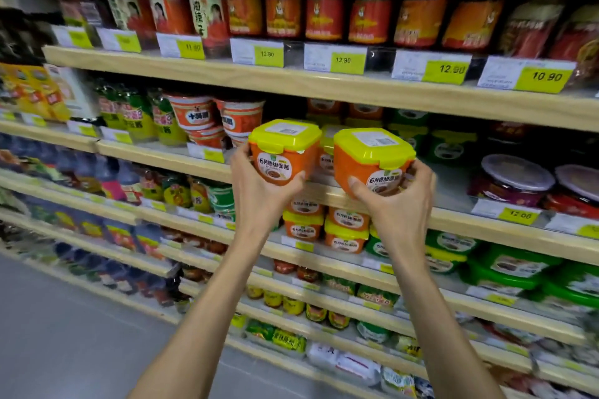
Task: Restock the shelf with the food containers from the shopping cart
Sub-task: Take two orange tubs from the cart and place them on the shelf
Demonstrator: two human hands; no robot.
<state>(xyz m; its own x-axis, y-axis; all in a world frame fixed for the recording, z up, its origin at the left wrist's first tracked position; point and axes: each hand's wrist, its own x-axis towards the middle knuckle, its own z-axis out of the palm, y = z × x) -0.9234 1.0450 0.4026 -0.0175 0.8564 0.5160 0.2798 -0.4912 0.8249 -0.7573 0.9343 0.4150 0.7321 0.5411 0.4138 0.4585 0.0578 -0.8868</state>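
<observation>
I hold two orange food containers with yellow-green lids in front of the second shelf (470, 223). My left hand (259, 191) grips the left container (283, 152) from below. My right hand (395, 201) grips the right container (372, 160) the same way. Both tubs are upright at the shelf's front edge. Another orange tub of the same kind (325, 152) stands on the shelf between and behind them. More matching orange tubs (324, 227) are stacked on the shelf below. The shopping cart is out of view.
Green-lidded tubs (450, 146) sit right of the orange ones, and red cup containers (194, 116) to the left. Dark sauce jars (324, 10) fill the top shelf. Clear-lidded jars (515, 178) stand at far right. Grey floor (64, 334) lies at lower left.
</observation>
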